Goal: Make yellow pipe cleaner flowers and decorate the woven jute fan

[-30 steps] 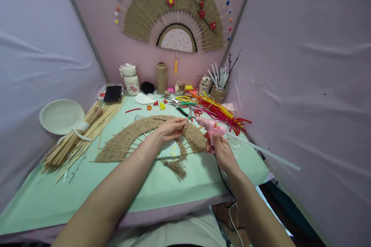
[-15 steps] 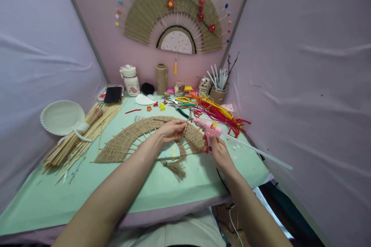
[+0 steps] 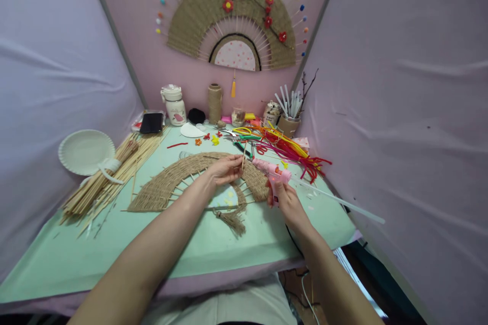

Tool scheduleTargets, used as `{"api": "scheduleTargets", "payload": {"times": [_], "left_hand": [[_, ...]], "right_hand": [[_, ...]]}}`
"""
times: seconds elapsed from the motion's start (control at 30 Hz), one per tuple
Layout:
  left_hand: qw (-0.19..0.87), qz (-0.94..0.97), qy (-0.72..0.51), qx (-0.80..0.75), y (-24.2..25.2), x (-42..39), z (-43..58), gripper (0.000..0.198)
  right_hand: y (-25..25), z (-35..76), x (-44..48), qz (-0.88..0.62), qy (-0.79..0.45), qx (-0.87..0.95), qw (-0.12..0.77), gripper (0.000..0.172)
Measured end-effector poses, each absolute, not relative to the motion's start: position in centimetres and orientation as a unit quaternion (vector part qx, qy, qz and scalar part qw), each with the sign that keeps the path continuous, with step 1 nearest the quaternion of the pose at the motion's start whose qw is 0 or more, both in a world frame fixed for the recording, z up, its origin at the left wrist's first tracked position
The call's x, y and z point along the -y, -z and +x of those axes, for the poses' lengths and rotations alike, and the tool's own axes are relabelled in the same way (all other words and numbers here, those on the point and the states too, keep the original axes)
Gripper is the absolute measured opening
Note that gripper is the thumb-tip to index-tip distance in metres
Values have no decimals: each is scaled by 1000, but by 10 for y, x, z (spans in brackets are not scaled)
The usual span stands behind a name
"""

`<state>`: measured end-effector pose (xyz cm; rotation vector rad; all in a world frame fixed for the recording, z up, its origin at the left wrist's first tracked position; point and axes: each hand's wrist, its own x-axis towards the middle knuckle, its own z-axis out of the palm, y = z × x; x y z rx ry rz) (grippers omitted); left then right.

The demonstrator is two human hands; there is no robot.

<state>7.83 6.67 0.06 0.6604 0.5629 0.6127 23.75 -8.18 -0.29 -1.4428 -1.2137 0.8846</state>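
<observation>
Between the fingertips of my left hand (image 3: 225,169) a short thin wooden stick (image 3: 243,156) is pinched, close to upright. My right hand (image 3: 286,200) is wrapped round the handle of a pink hot glue gun (image 3: 272,168), its nozzle pointing left, just right of the stick. A long clear glue stick (image 3: 343,202) juts from the gun's back. Below my left hand lies a woven twine fan (image 3: 160,185) with thin ribs, a pale patterned half-circle (image 3: 224,198) at its base and a twine tassel (image 3: 233,221). My left forearm hides part of it.
A bundle of bamboo sticks (image 3: 102,180) and a white paper plate (image 3: 87,152) lie at left. Behind the fan are green-handled pliers (image 3: 243,149), small pipe-cleaner flowers (image 3: 215,140) and colourful pipe cleaners (image 3: 284,144). A finished fan (image 3: 190,20) hangs on the back wall.
The stick in my left hand has turned more upright. The glue gun has shifted slightly left and down, its nozzle a little below its former height. The whole view has shifted slightly.
</observation>
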Motion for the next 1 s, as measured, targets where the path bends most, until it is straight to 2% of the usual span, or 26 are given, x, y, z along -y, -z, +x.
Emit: {"api": "scheduleTargets", "payload": {"times": [0.27,0.67,1.0], "left_hand": [[870,274,-302,-276,-1,-69,78,8],[862,267,-320,-290,0,-69,78,10],[814,343,-344,-317,-4,-71,79,8]], "right_hand": [[6,236,82,-613,-340,545,461,57],[10,239,82,-612,-337,558,449,55],[8,242,84,-636,-312,574,411,51]]}}
